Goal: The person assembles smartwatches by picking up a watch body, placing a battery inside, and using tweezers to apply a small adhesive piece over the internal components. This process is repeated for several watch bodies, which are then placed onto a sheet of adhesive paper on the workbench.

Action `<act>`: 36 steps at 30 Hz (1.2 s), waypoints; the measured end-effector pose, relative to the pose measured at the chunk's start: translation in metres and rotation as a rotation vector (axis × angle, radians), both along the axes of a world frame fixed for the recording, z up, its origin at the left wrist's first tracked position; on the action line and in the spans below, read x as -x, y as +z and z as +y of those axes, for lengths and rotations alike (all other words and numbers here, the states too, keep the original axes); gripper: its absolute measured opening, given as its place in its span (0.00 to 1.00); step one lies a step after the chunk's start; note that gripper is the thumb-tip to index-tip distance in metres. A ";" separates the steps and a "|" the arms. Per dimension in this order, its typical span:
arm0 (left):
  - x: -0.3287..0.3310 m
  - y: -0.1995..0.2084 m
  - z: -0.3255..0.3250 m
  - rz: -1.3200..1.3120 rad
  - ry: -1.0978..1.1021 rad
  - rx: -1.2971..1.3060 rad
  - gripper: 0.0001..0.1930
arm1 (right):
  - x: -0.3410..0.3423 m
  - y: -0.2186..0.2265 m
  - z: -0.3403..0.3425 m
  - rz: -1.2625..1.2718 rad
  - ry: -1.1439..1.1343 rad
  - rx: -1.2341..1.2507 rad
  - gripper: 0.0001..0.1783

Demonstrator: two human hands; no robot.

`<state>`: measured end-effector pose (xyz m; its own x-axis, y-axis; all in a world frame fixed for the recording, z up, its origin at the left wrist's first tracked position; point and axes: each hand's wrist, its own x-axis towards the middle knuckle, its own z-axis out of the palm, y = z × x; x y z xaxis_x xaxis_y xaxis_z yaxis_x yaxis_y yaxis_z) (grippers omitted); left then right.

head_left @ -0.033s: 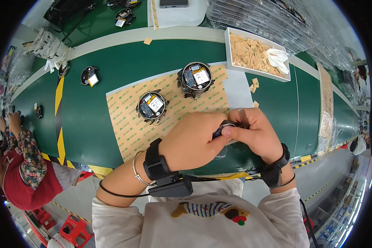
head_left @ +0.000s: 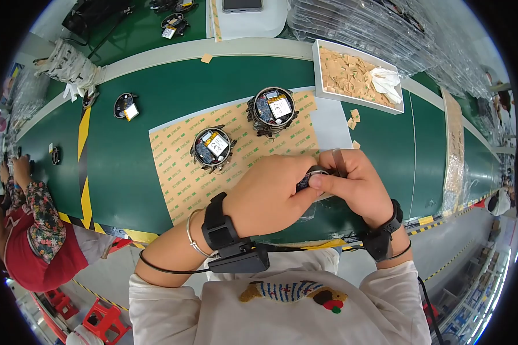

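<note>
Close to the table's near edge, my left hand [head_left: 276,187] and my right hand [head_left: 354,184] come together around a round watch case [head_left: 304,181] with electronics inside. Both hands are closed on it, and my right thumb presses on its rim. A flat metal tool [head_left: 340,163], perhaps tweezers, sticks up from between my right fingers; its working end is hidden. Just beyond my left hand, two stacks of open watch cases, a nearer one [head_left: 212,147] and a farther one [head_left: 272,109], rest on a tan adhesive-backed sheet [head_left: 178,181]. White batteries show in the top cases.
A white box [head_left: 360,103] of small tan adhesive pieces, with a crumpled white tissue on top, stands far right. Loose tan pieces [head_left: 354,116] lie near it. Another watch case [head_left: 124,106] sits left, near striped tape. A co-worker [head_left: 37,230] works at the far left.
</note>
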<state>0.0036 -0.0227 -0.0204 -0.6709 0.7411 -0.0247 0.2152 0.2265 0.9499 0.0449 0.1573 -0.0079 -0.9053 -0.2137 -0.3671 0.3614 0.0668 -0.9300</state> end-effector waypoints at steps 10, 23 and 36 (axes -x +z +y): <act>-0.026 0.030 0.000 0.191 0.207 0.047 0.13 | -0.011 0.004 0.002 0.130 -0.004 -0.012 0.11; -0.043 0.029 0.003 0.364 0.332 0.031 0.25 | -0.013 0.009 -0.012 0.015 -0.045 0.230 0.09; -0.014 0.033 -0.056 0.914 0.674 0.316 0.26 | -0.020 0.003 -0.002 0.160 0.007 0.046 0.10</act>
<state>0.0179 -0.0790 0.0122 -0.7882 0.2775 0.5492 0.5337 0.7526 0.3857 0.0648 0.1549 -0.0048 -0.9500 -0.2333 -0.2077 0.2078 0.0245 -0.9779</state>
